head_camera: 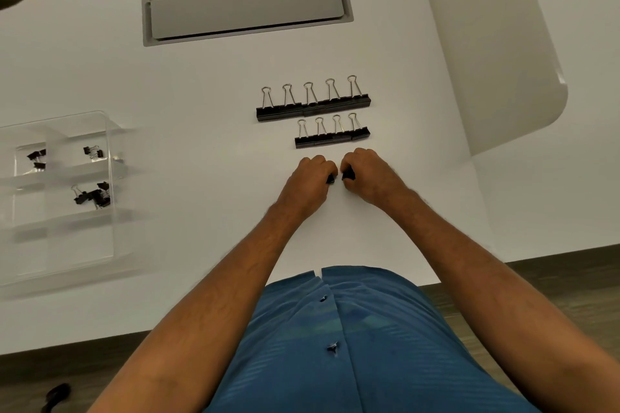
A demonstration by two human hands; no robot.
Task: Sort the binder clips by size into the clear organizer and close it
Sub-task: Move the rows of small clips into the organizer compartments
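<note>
Two rows of black binder clips lie on the white table: a back row of several large clips (313, 107) and, just in front of it, a shorter row of medium clips (332, 139). Right below the medium row, my left hand (310, 179) is closed on a small black clip (330, 179), and my right hand (367, 176) is closed on another small black clip (349, 174). The two hands nearly touch. The clear organizer (80, 238) stands open at the far left, with small clips in three of its compartments.
A grey cable hatch (246, 10) is set into the table at the back. A white panel (486, 54) rises at the right. The table's front edge runs just before my blue shirt. A dark object (55, 396) lies on the floor, bottom left.
</note>
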